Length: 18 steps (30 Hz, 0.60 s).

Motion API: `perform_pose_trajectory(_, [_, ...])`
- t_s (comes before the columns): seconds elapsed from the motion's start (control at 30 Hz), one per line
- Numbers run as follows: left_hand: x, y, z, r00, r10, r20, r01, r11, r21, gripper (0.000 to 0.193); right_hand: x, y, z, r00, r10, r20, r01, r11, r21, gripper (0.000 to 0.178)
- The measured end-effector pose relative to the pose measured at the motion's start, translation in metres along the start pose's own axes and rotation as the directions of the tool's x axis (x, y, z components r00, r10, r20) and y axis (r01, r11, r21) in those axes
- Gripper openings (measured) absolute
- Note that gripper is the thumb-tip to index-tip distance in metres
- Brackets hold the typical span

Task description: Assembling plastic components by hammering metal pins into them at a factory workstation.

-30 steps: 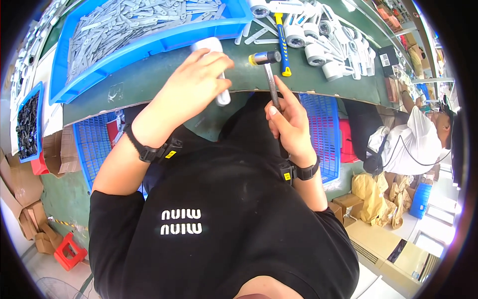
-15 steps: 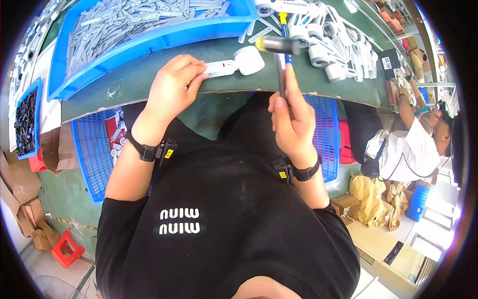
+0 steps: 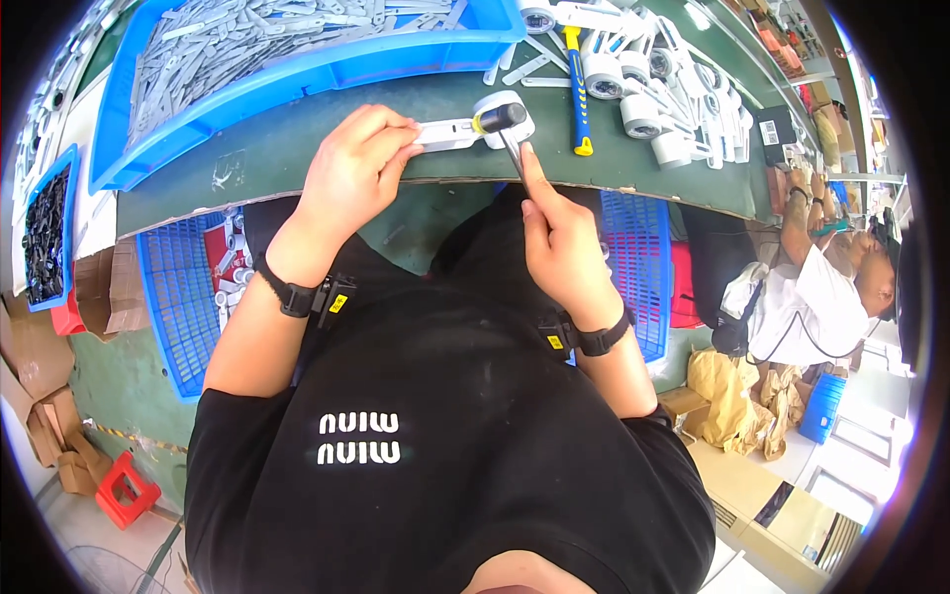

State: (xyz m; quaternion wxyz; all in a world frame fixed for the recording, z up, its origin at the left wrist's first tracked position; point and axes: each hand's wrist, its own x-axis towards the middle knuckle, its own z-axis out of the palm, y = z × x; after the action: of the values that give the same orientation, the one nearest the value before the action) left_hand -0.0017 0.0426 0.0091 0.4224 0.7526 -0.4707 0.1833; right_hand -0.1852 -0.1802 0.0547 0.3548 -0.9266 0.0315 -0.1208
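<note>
My left hand (image 3: pixel 358 166) pinches the narrow end of a white plastic handle-shaped part (image 3: pixel 445 135), which lies near the front edge of the green worktable (image 3: pixel 267 163). The part's far end is a round, cup-like head. In my right hand (image 3: pixel 572 252) is a small mallet (image 3: pixel 503 118), its fingers wrapped round the shaft and the forefinger stretched along it. The mallet's black and yellow head is over the round end of the part and hides some of it; whether they touch I cannot tell. A blue and yellow tool handle (image 3: pixel 579 99) lies to the right.
A large blue bin (image 3: pixel 317 81) of flat grey strips stands at the back left. Similar white round-headed parts (image 3: pixel 643 114) are heaped at the right. Blue crates (image 3: pixel 178 317) flank my legs below. At far left is a tray (image 3: pixel 49 233) of black pieces. Another person (image 3: pixel 816 302) works at far right.
My right hand has brought the mallet left and down onto or just above the part's round end. My left hand keeps its grip, nearly still.
</note>
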Motion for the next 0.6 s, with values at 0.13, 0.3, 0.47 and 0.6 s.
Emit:
perform_pose_trajectory(0.13, [-0.002,-0.004,0.004,1.0,-0.017,-0.014,0.017,1.0,-0.015,0.018,-0.006,-0.009,0.003,0.987,-0.022,-0.157,0.045,0.989,0.143,0.065])
perform_pose_trajectory(0.3, [-0.007,-0.007,0.01,0.995,-0.051,-0.086,0.045,0.996,-0.077,0.018,0.009,-0.008,-0.006,0.997,0.062,0.053,-0.063,0.998,0.017,0.063])
perform_pose_trajectory(0.47, [-0.006,-0.008,0.009,0.995,-0.07,-0.07,0.063,0.993,-0.103,0.02,0.004,-0.024,-0.011,0.97,0.146,-0.196,-0.097,0.966,0.238,0.058])
perform_pose_trajectory(0.6, [-0.006,-0.009,0.007,0.992,-0.114,-0.055,0.105,0.985,-0.137,0.021,0.017,-0.001,0.007,0.974,-0.224,0.03,0.226,0.969,-0.1,0.06])
